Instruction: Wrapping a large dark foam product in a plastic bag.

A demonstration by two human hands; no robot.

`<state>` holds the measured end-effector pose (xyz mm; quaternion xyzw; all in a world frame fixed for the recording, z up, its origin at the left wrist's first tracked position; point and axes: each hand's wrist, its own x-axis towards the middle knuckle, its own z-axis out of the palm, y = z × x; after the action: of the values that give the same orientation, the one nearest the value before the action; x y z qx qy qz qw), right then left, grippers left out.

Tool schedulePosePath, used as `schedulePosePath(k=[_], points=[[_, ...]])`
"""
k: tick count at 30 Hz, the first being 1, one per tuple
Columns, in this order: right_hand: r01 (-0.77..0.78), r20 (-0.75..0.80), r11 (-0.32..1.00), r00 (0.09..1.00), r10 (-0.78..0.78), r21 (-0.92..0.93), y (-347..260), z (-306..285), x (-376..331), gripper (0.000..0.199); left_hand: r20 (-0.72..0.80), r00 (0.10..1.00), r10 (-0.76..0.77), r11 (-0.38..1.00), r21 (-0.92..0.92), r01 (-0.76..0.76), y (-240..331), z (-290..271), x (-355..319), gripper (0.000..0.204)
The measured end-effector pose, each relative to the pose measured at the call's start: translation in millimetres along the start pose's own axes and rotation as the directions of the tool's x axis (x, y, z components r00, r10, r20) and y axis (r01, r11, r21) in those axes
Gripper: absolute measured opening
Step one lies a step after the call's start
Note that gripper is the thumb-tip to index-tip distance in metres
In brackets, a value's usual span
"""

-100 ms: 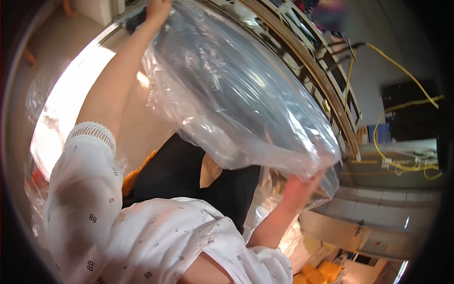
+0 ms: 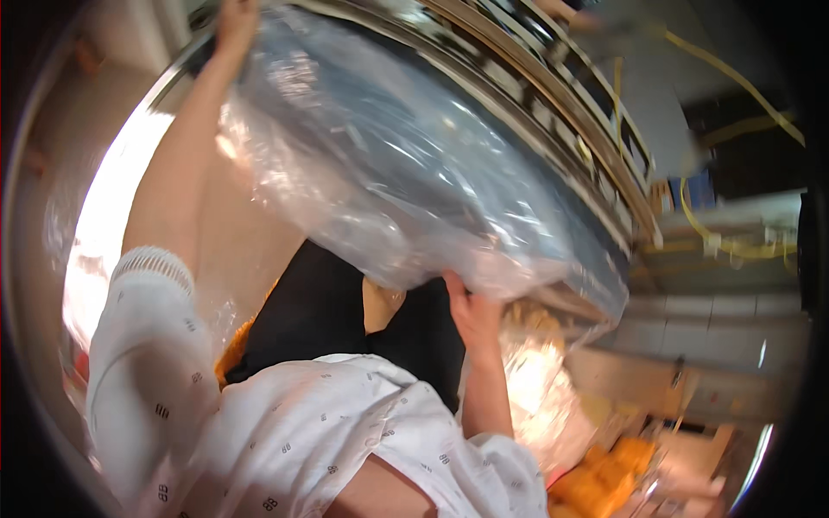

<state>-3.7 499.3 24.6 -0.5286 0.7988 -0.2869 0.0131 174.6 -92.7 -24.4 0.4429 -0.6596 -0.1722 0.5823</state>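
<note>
A large sheet or bag of clear, crinkled plastic (image 2: 406, 173) spreads in front of me over a long blue-grey surface; what lies beneath it cannot be made out. Stretched to the far left, my left hand (image 2: 237, 26) is closed at the plastic's upper corner, with its fingertips partly cut off by the picture's edge. Nearer to me, my right hand (image 2: 475, 312) grips the plastic's near edge. Its thumb shows on the left side, while the other fingers are partly covered by the film.
Past the plastic runs a long wooden rail (image 2: 553, 104) beside a rack-like frame. A yellow cable (image 2: 725, 73) hangs at the right. Orange bundles (image 2: 609, 475) and shiny crumpled plastic (image 2: 540, 388) lie at the lower right. Bright light falls on the left side.
My right hand has moved left and toward the middle along the plastic's near edge. My left hand sits slightly further left in the picture, and the whole view has shifted a little.
</note>
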Motion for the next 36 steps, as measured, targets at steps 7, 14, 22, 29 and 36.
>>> schedulePosePath(k=[7, 14, 22, 29, 36], points=[[0.261, -0.333, 0.249, 0.889, 0.314, 0.932, 3.7, -161.5, 0.9, 0.07, 0.108, 0.994, 0.032, 0.995, -0.095, -0.021, 1.9, -5.2, 5.2, 0.032], [0.107, -0.427, 0.461, 0.598, 0.678, 0.881, 22.8, -143.4, -7.0, 0.083, 0.159, 0.987, 0.007, 1.0, -0.031, -0.003, -12.9, -4.1, 10.0, 0.03], [-0.005, -0.571, 0.592, 0.256, 0.78, 0.806, 127.8, -109.2, -91.2, 0.024, 0.227, 0.972, 0.051, 0.999, -0.027, -0.046, -46.5, 12.2, 30.9, 0.033], [-0.511, -0.904, 0.77, 0.378, -0.199, -0.383, 118.2, -326.0, -96.9, 0.015, 0.386, 0.911, 0.144, 0.963, 0.158, -0.219, -31.4, 20.2, 30.6, 0.034], [-0.22, -0.386, 0.492, 0.883, -0.266, -0.842, 131.5, -198.6, -49.7, 0.041, 0.188, 0.979, 0.073, 0.983, 0.153, -0.103, -55.3, -1.3, 33.6, 0.036]])
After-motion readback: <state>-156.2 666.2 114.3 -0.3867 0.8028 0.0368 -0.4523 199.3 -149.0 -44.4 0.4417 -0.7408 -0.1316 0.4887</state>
